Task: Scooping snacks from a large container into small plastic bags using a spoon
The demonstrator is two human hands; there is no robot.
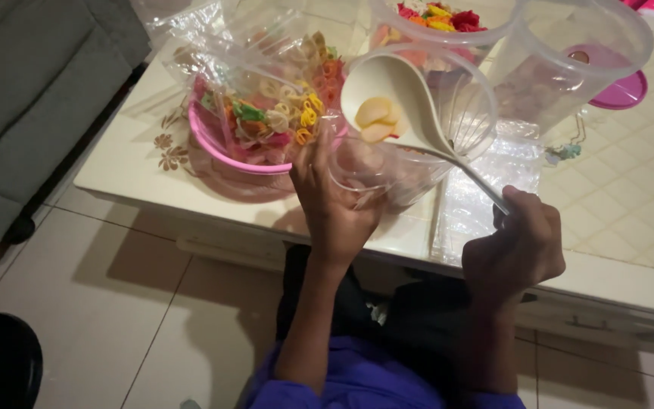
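the right hand [515, 246] is closed in a full fist around the end of the handle of a white ladle [389, 106]. the ladle's long axis runs from that fist, low on the right, up and to the left to its bowl, which sits level and face up. the bowl carries a few pale yellow crackers [378, 119].

the left hand [332, 198] holds a small clear plastic bag [372, 170] by its mouth. the fingers are curled on the near edge of the bag and the thumb side rises toward the rim; how widely the fingers are spread behind the film cannot be told. the bag's opening lies directly below and just in front of the ladle bowl, so the bowl is just above the bag, nearer the left hand than the right.

left of the bag stands a pink bowl [213, 144] lined with a clear bag of multicoloured crackers [278, 113]. behind the ladle is a clear container [448, 34] with red and yellow crackers, and to the right a large clear tub [569, 53] over a pink lid [622, 91]. all rest on a cream table [630, 189].
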